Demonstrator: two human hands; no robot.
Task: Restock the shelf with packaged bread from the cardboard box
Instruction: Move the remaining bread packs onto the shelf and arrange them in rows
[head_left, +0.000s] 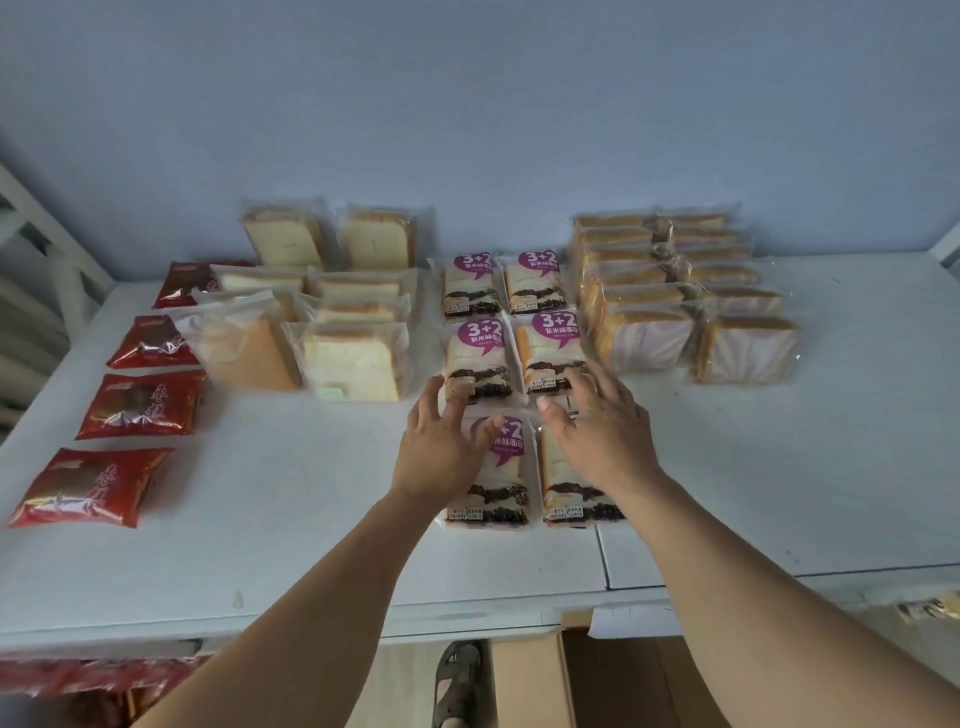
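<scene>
Both your arms reach out over the white shelf (291, 525), and your hands hover above the purple-labelled bread packets printed "3+2" (475, 358), which lie in two columns of three at the shelf's middle. Your left hand (441, 452) sits over the upper left corner of the nearest left packet (493, 467); its fingers (457, 402) are spread and loosely bent, their tips over the lower edge of the middle left packet. Whether they press the wrapper or float just above it cannot be told. Your right hand (602, 431) covers the top of the nearest right packet (571, 493), fingers spread and relaxed, tips reaching over the bottom of the middle right packet (545, 353). Neither hand curls round anything.

To the left of these lie clear bags of pale sliced bread (353, 364), and further left a column of red foil packets (140, 405). To the right stand two rows of clear-wrapped swirled loaf slices (649, 338). Below the shelf's front edge you can see the brown cardboard box (530, 680) on the floor and a sandalled foot (457, 680) beside it.
</scene>
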